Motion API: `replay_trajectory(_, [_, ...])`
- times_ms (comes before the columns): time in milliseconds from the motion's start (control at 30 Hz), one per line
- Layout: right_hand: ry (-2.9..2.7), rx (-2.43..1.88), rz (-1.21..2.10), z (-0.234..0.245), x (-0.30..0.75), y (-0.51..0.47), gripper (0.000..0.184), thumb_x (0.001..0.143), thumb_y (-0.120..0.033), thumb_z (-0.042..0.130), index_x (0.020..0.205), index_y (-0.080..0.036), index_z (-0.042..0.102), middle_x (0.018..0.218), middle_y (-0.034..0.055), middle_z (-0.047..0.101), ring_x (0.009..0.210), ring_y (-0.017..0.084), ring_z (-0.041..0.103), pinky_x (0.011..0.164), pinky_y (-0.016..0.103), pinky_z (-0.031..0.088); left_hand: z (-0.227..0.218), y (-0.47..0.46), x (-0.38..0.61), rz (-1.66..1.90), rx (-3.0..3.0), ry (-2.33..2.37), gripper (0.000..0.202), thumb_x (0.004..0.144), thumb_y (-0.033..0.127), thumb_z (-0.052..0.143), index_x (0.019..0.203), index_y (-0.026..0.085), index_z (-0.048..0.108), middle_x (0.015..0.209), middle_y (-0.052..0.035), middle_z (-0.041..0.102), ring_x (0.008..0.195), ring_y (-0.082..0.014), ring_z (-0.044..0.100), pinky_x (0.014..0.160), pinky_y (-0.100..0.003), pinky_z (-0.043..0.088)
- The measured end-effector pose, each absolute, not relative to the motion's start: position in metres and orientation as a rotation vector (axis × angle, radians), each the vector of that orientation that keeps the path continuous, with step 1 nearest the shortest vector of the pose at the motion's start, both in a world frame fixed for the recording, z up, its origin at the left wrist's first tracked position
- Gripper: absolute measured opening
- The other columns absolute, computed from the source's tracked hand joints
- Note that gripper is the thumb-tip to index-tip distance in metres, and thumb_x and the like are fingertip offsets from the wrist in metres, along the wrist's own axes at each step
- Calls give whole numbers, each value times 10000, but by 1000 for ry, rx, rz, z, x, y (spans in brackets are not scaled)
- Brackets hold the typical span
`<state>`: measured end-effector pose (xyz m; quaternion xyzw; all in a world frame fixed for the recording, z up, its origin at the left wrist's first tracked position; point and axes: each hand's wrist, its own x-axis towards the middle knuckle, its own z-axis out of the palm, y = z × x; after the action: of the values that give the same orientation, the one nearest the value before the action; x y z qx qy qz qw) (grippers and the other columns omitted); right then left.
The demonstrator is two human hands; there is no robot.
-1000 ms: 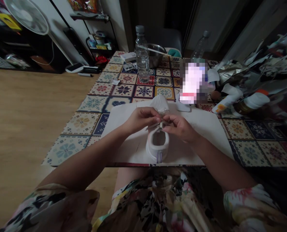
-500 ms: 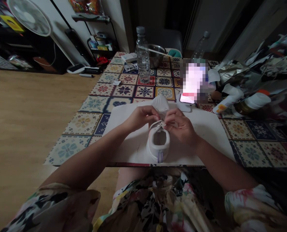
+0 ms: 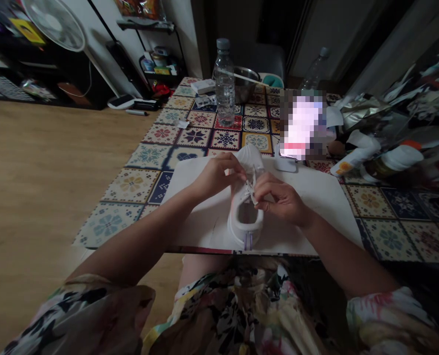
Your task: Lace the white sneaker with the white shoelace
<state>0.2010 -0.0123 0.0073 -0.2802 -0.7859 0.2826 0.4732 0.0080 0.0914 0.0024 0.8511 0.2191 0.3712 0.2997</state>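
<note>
The shoe [image 3: 237,212] stands on its sole on the white sheet [image 3: 326,199], toe pointing away from the person and heel close to the near edge of the table. That placing looks like the main risk: neither hand braces the body of the shoe, so a hard tug on the lace [image 3: 253,194] toward the person could drag it, perhaps with the sheet under it, over the edge. A pull from one side only could tilt or twist the shoe, or leave the lace tighter on that side. The strands lie close together and the light is dim, so catching the wrong one, or letting a crossing twist, also seems possible; a pinch this small could slip off a thin lace. The bottle [image 3: 225,93] and phone [image 3: 302,128] stand beyond the shoe, apart from both hands. As for the grip, the right hand [image 3: 278,198] has its thumb and forefinger brought together on a strand at the right of the opening, the other fingers curled in. The left hand [image 3: 219,176] reaches over the left side of the lacing, thumb and fingers bent toward each other with a gap behind the tips; whether those tips clasp a strand or merely touch it, I cannot tell.
</note>
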Motion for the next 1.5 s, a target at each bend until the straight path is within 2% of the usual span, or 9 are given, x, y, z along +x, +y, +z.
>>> replay_trajectory(167, [-1801,-840,643,7,204,-9,105,914,-340,639,943,-239,638,924,29,578,859,163,553,746,303,463,11,89,3,949,2122,459,192,804,333,730,785,152,667,761,-26,636,732,-136,562,716,-265,455])
replay_trajectory(367, [-1780,-1004,681,13,200,-14,226,904,-398,645,775,-217,607,787,3,584,748,144,544,681,286,443,22,80,-1,576,2107,267,252,743,363,790,808,144,682,805,-38,638,690,-120,600,679,-253,491])
replay_trajectory(567, [-1851,-249,1428,28,221,-26,441,853,-553,651,551,-237,587,539,-5,604,578,135,571,607,295,479,23,77,0,571,2119,316,159,733,268,771,790,146,687,814,-40,643,713,-124,603,696,-259,497])
replay_trajectory(633, [-1917,-113,1559,29,228,-25,452,858,-564,637,547,-238,612,523,3,617,543,129,571,578,288,477,22,77,1,551,2092,331,135,729,250,759,782,149,687,822,-40,646,705,-120,598,682,-252,495])
replay_trajectory(733, [-1812,-561,1343,26,228,-19,353,926,-470,585,689,-214,644,658,13,628,622,131,573,612,285,469,21,76,1,523,2036,315,94,712,199,746,765,149,686,811,-33,637,678,-109,589,659,-240,491])
replay_trajectory(867, [-1833,-1015,1046,17,217,-14,130,857,-312,680,850,-194,626,788,-5,588,707,123,547,669,267,457,18,77,3,503,1970,279,68,715,163,726,766,146,684,804,-27,619,659,-99,576,638,-227,488])
replay_trajectory(1033, [-1929,-945,903,12,209,-13,150,820,-199,677,957,-204,615,888,7,560,751,129,540,690,278,457,14,76,6,490,1840,257,117,726,212,746,760,136,664,789,-11,578,629,-81,555,591,-203,473])
replay_trajectory(1200, [-1964,-857,768,11,206,-13,116,828,-126,615,892,-221,635,886,17,556,804,152,548,709,299,469,15,75,6,460,1823,194,106,782,239,714,773,137,687,802,-21,564,660,-88,552,582,-196,462])
replay_trajectory(1500, [-2005,-820,703,10,204,-14,120,858,-135,595,922,-233,622,969,34,542,821,151,532,692,283,474,11,78,4,508,1897,221,154,769,273,736,787,144,654,788,-15,577,641,-93,552,602,-213,468])
